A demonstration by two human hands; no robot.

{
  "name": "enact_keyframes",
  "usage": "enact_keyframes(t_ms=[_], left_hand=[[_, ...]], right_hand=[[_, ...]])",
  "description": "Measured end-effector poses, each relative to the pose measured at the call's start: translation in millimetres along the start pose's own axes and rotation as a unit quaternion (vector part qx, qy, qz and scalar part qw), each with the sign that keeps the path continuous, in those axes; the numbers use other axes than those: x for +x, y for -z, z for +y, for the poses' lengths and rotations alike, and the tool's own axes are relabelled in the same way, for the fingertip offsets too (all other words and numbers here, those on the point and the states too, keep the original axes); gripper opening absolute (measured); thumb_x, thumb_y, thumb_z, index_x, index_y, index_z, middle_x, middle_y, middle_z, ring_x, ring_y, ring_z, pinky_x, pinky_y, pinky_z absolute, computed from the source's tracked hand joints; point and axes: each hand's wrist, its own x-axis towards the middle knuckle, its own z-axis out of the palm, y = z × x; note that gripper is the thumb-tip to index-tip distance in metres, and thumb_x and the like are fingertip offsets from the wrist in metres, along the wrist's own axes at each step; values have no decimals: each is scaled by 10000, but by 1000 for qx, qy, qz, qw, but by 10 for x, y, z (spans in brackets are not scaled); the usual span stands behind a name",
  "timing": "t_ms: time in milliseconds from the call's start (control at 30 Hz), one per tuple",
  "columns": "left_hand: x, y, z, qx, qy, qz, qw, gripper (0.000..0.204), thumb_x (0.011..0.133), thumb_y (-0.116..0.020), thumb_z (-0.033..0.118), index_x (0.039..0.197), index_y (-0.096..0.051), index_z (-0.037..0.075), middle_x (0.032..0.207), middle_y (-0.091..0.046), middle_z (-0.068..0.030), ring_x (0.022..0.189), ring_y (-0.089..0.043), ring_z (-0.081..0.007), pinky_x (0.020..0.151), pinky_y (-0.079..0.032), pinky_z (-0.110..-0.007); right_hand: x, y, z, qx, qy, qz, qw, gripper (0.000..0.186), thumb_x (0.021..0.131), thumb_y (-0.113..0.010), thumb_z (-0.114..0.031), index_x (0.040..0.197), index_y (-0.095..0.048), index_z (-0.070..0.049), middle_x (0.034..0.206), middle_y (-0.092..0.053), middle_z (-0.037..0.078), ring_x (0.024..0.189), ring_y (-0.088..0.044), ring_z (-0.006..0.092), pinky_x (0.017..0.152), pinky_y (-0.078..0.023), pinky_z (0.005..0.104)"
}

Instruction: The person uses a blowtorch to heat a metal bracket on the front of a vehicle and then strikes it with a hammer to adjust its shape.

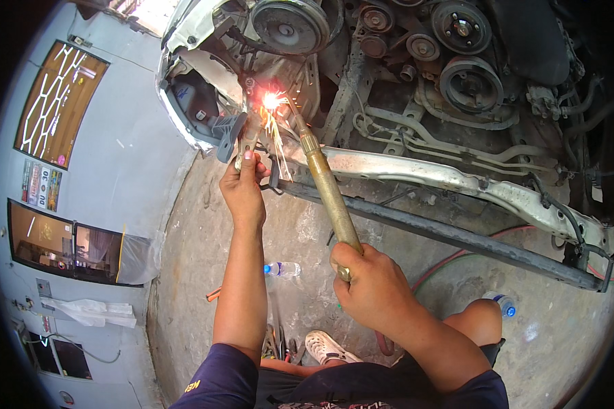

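Far left: pale blue-grey wall (133,102), clear plastic sheet (136,258) hanging at left centre. Moving right, car front end is stripped; body corner with dark cavity sits upper left of centre, grey-black bracket (230,140) at its lower edge. Left grip (244,184), just left of centre, is pinching the lower end of a narrow metal strip (250,142), thumb on the near face; strip's upper end points at the hot spot. Glow (273,101) at upper centre, sparks (273,136) dropping below it; glare hides the joint, so can't tell if strip and body metal touch or are fused. Below, on the concrete floor: bottle (286,269) on its side, hand tools (280,346) at bottom edge. Brass-coloured torch (331,194) runs from the hot spot down to right of centre; right grip (375,283) is wrapped round its rear end, tip at the glow. Step in hand reads as hot work on the strip's upper end, welding or cutting, can't tell which. Next move calls for steady tip, strip held true, left fingers clear of sparks. Silver crossmember (416,165) and dark bar (450,238) stretch away right, pulleys (471,85) above, second bottle (506,305) lower right.
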Motion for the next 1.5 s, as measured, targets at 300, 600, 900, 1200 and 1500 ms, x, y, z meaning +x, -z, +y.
enact_keyframes(t_ms=[300, 600, 900, 1200, 1500], left_hand=[[-1, 8, -7, 13, -1, 4, 1000, 262, 1029, -700, 238, 962, -715, -15, 870, -706, -54, 724, -633, -111, 677, -575, -284], [10, 27, -16, 20, 2, -2, 1000, 211, 1032, -689, 218, 973, -703, 15, 901, -703, -57, 745, -646, -123, 672, -576, -286], [-16, 13, 29, 36, 6, 7, 999, 190, 1008, -708, 196, 987, -692, 8, 907, -697, -63, 757, -646, -123, 672, -582, -298], [-50, -93, 50, 38, -10, 10, 999, 248, 999, -733, 234, 1055, -720, -7, 838, -697, -44, 706, -642, -115, 647, -562, -279], [-193, 273, -4, 76, -9, -36, 996, 375, 927, -807, 207, 1235, -707, 16, 917, -716, -33, 792, -650, -107, 723, -552, -289]], right_hand=[[-27, 112, -18, 20, 3, 74, 997, 221, 845, -656, -82, 1050, -574, -96, 939, -655, 244, 837, -677, 484, 744, -552, 560], [-21, 362, -11, 54, -15, 129, 990, 185, 844, -663, -83, 1021, -609, -80, 883, -665, 243, 837, -674, 481, 717, -524, 540], [-79, 405, -56, 41, -19, 93, 995, 162, 847, -667, -80, 980, -581, -45, 857, -659, 263, 815, -664, 491, 708, -519, 536], [-145, 446, -29, 59, -17, 100, 993, 157, 851, -678, -83, 976, -589, -47, 835, -652, 244, 789, -656, 484, 692, -522, 492], [-262, 394, 1, 108, -71, 91, 987, 161, 877, -696, 3, 900, -546, -52, 776, -609, 55, 662, -548, 118, 626, -504, 339]])
